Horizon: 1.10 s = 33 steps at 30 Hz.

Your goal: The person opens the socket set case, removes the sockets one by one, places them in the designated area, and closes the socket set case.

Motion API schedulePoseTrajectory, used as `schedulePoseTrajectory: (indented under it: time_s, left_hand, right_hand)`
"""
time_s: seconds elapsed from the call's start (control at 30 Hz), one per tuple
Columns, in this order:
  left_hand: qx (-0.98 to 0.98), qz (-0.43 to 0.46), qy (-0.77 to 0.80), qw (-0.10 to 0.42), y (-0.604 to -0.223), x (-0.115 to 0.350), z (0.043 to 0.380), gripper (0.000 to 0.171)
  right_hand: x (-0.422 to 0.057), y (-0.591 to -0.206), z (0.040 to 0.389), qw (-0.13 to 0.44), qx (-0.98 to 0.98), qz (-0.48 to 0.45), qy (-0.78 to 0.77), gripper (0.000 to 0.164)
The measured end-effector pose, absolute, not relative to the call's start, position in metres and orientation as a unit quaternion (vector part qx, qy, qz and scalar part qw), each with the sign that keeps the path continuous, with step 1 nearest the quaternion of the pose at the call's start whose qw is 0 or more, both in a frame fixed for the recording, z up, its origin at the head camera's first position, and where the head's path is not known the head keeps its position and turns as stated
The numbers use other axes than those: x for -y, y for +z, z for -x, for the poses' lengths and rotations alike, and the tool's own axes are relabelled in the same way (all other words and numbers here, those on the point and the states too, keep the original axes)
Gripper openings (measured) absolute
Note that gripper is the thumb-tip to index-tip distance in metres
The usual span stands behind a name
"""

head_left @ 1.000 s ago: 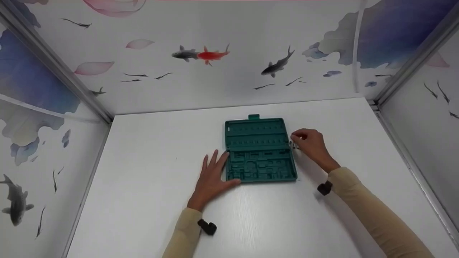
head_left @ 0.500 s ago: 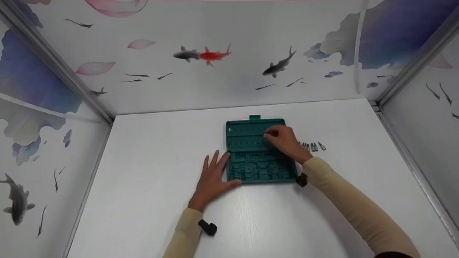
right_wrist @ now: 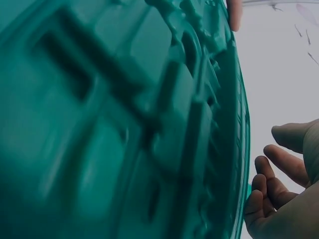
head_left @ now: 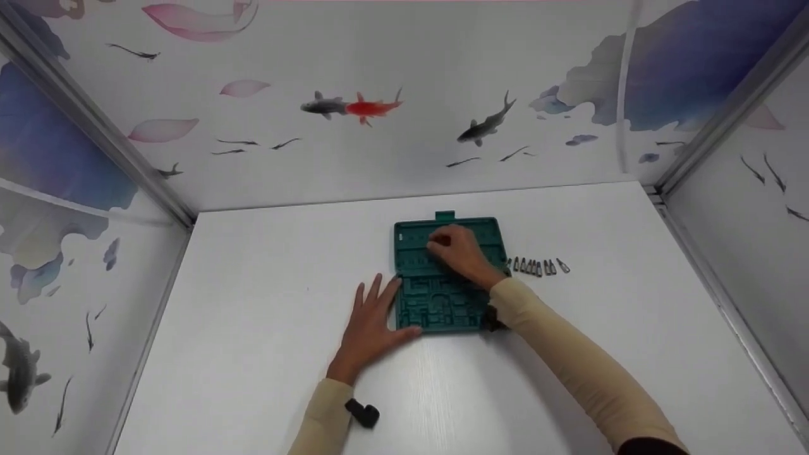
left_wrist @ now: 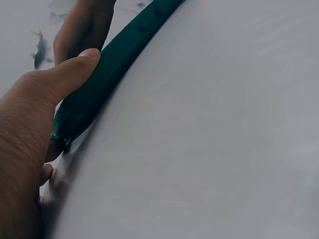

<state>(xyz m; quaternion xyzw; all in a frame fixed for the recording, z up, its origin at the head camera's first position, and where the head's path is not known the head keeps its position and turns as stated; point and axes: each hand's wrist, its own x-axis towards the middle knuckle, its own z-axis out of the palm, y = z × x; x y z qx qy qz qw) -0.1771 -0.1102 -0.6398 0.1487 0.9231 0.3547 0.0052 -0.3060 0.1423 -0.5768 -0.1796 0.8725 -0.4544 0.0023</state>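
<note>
A green plastic tool case (head_left: 442, 325) lies open on the white table, its lid half to the back and its moulded tray half in front. My left hand (head_left: 370, 328) rests at the left side, fingers spread, thumb along the front edge; the left wrist view shows the thumb (left_wrist: 79, 69) on the rim. Over the lid, my right hand (head_left: 458, 249) is in a pinch, with a small screwdriver bit largely hidden by the fingers. Several metal screwdriver bits (head_left: 537, 268) lie in a row right of the case. One light bit (head_left: 400, 237) sits in the lid's upper left.
The white table (head_left: 253, 328) spreads around the case. Printed panels with fish and petals, such as the back wall (head_left: 404, 151), enclose it on the back, left and right. A metal frame post (head_left: 701, 136) stands at the back right.
My right hand has moved left from the row of bits, across the case, to above the middle of the lid. My left hand has stayed at the case's left side.
</note>
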Motion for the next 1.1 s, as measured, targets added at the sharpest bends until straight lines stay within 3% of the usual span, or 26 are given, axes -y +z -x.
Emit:
schedulePoseTrajectory:
  time_s: [0.67,1.1]
  left_hand:
    - [-0.922,-0.15,0.358,0.012,-0.643,0.111,0.174,0.11]
    - [-0.924,-0.156,0.35,0.008,-0.641,0.115,0.177,0.111]
  right_hand:
    - [-0.091,-0.593,0.33,-0.021,-0.886,0.192,-0.421,0.024]
    - [-0.072,-0.589,0.34,0.011,-0.934,0.155,-0.321,0.046]
